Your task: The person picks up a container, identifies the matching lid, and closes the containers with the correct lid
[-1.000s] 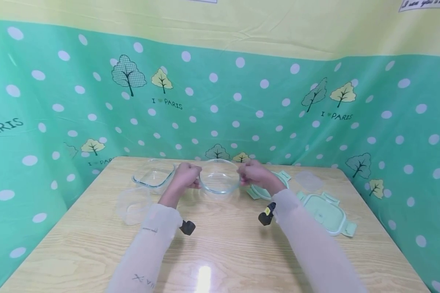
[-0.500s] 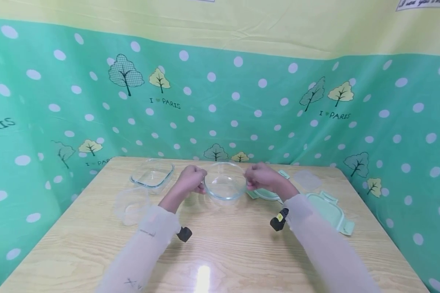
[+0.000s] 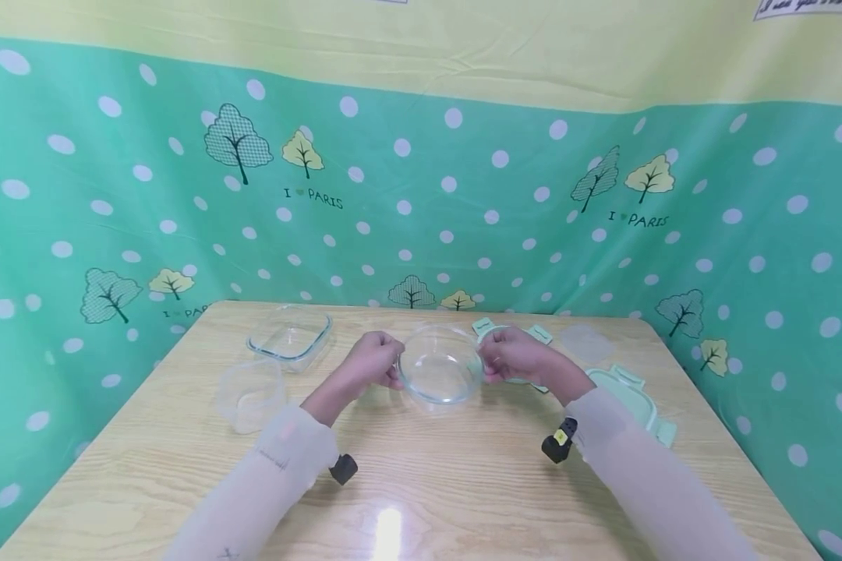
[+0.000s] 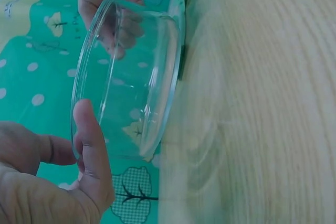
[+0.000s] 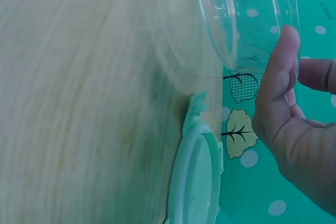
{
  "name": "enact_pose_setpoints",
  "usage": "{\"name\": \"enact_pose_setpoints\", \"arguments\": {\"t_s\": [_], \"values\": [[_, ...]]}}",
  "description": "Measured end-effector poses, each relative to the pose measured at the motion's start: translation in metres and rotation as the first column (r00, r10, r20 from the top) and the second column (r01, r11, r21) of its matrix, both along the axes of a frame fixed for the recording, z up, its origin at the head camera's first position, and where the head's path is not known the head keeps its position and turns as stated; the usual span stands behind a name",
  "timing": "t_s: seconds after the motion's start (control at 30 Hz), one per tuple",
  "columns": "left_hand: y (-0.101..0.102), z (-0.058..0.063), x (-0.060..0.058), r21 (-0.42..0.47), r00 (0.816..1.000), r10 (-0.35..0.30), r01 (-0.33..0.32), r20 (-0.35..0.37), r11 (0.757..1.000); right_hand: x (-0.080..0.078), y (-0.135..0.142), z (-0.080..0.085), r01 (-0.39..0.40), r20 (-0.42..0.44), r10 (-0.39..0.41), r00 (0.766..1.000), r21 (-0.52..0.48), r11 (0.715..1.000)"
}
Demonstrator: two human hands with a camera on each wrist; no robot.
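In the head view, your left grip (image 3: 375, 359) pinches one side of a clear, round glass bowl (image 3: 438, 400) and your right grip (image 3: 518, 354) pinches the opposite side, so the bowl is held between them above the pale, wood-grained bench (image 3: 449, 477). Left of your left grip, a little farther out, is a clear glass dish (image 3: 296, 357) with rounded corners; nearer you on that side lies a thin, frosted translucent piece (image 3: 247, 396). Partly hidden behind your right grip is a mint-green round lid (image 3: 542, 335) with flap tabs; to that grip's right lie a translucent disc (image 3: 586, 344) and, closer in, a mint-green square-cornered lid (image 3: 627, 396). In the left wrist view, your left fingertip (image 4: 86, 115) lies against the smooth glass near its thick rim; you cannot tell whether the base touches the bench. In the right wrist view, your right grip pinches the rim, with the round lid just beside the bowl, its raised border smooth.
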State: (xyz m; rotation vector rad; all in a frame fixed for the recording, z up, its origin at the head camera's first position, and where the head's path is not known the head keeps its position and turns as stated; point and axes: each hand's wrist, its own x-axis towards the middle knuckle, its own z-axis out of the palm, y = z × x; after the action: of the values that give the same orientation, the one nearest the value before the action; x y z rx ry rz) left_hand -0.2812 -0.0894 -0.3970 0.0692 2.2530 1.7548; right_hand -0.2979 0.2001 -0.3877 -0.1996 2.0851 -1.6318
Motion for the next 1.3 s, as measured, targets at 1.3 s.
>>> {"name": "enact_pose_setpoints", "arguments": {"t_s": [1.3], "values": [[0.010,-0.024,0.037,0.099,0.983,-0.138,0.126,0.123,0.987,0.049,0.027,-0.017,-0.096,0.082,0.101,0.992,-0.054,0.994]]}}
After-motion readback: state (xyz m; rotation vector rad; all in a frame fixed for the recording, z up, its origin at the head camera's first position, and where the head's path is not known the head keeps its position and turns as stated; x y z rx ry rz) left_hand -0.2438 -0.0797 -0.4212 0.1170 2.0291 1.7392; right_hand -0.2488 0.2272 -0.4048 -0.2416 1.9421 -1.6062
